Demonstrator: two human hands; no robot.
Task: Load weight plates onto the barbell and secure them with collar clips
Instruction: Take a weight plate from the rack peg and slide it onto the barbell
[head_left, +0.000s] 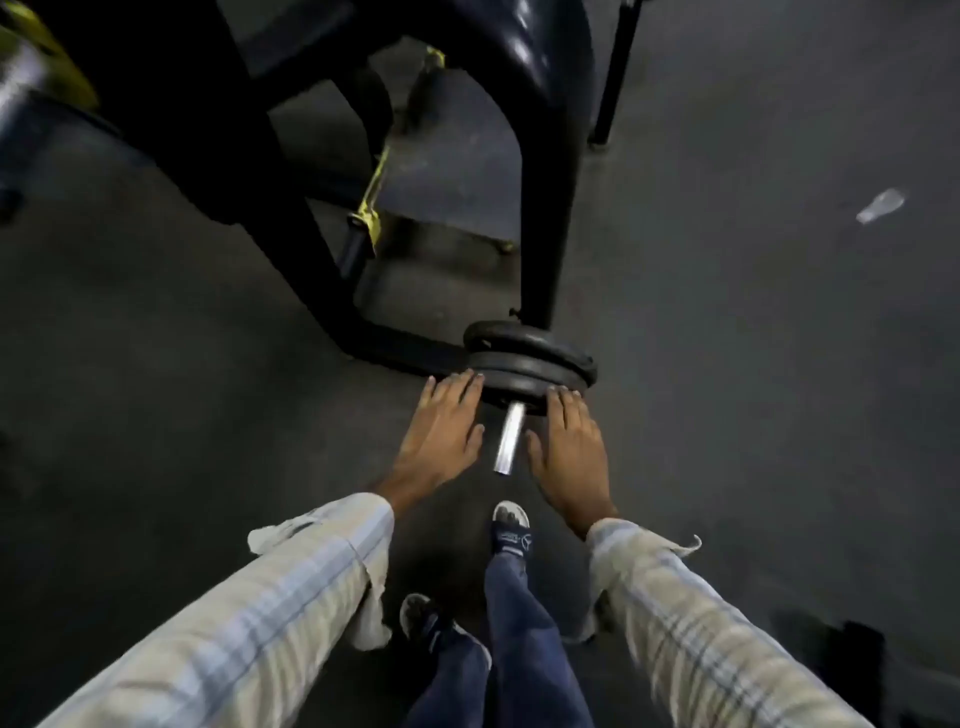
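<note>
Left hand (447, 431), right hand (569, 441): am pressing both flat, fingers extended, gripping nothing, against outer weight plate (530, 387) on barbell sleeve (509, 439) near floor. Plates appearing seated; no collar clip visible, clipping remaining.

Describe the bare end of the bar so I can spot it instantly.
Find the black machine frame; dark weight plates sit at its foot. The barbell sleeve pokes out of them toward the camera, between the left hand and right hand: the only shiny silver thing there.
</note>
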